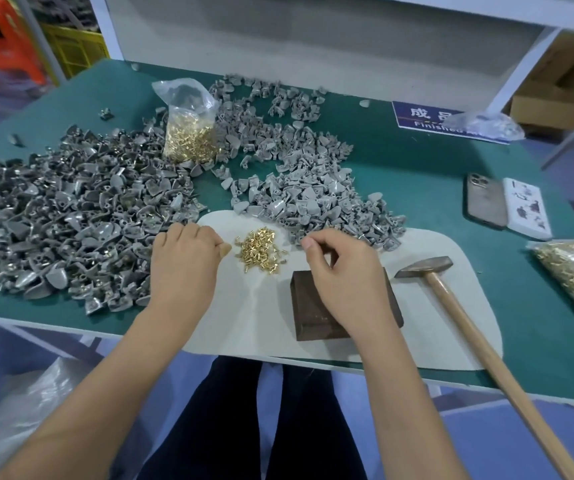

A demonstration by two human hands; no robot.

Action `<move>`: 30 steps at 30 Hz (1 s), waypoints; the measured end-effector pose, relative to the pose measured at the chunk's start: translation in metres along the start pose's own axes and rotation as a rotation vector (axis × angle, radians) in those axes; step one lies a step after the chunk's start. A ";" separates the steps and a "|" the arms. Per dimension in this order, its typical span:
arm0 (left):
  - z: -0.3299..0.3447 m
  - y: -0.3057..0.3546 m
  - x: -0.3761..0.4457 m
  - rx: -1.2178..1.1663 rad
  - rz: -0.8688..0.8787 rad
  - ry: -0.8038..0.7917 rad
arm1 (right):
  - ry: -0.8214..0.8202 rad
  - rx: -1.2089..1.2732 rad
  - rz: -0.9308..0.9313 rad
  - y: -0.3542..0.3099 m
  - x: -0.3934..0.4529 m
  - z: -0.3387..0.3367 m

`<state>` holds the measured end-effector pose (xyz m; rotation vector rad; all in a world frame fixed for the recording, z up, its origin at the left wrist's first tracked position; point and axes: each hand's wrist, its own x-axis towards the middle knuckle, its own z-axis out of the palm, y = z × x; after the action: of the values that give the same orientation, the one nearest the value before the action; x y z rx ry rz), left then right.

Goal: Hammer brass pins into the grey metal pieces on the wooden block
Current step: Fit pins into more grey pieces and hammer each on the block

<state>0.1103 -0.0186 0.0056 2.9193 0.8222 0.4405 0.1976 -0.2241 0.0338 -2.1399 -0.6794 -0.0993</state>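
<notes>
On the green bench point(434, 188), two broad heaps of grey metal pieces spread across the far half: a darker heap on the left point(70, 220) and a paler one right of centre point(299, 188), its near edge spilling onto the pale mat point(244, 313) we work on. These pieces look like small castings, stiff and dense for their size, with curved faces that could rock on a flat surface; we would take one by its edges and seat it flat before striking.

The hammer point(451, 296) lies to the right on the mat, its steel head toward the far side and its long wooden handle running off the near edge of the bench. It will be head-heavy, so we judge a hold well down the handle is best for light, controlled taps.

The wooden block point(316, 306) sits near the middle, dark, solid and not likely to shift; whether a piece rests on it we cannot tell.

Our right hand point(344, 278) hovers over the block, fingers curled with thumb and forefinger closed as if pinching something too small to see. Our left hand point(185, 261) rests loosely curled beside the darker heap; we cannot tell what it holds.

Between the hands lies a loose scatter of brass pins point(261, 251), tiny, smooth and prone to rolling, best pinched by the shank.
</notes>
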 end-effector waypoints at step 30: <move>-0.018 0.133 0.036 -1.171 0.176 -0.274 | 0.603 0.161 0.085 0.045 -0.016 -0.051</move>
<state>0.2012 -0.1133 0.0518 1.8736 0.1340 0.3421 0.2155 -0.2917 0.0288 -1.8419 -0.2312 -0.5950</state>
